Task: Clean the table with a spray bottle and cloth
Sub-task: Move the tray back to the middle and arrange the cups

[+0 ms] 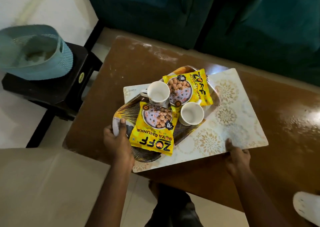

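Far left, a blue basket (34, 53) sits on a dark stool (52, 91), just off the worktop's left edge. The brown worktop (138, 62) itself stands in front of a green sofa (225, 19), and it's got pale dusty streaks near the far left corner and a shiny patch on the right.

The left hand (116, 140) grips the near left end of a tray (121, 116), thumb on top of the rim and fingers curled under. On the tray there's a yellow packet (154, 131) at the near end and a second packet (188, 88) at the far end, with a white cup (158, 92) on the left and another cup (192, 113) on the right, both upright.

The tray rests on a pale mat (239, 122) with gold flowers, hanging over its left edge. The right hand (237, 159) holds the mat's near edge towards the right corner, thumb on top. Can't tell if the mat is lifted or flat.

Bottom right, a white slipper (306, 207) lies on the floor.
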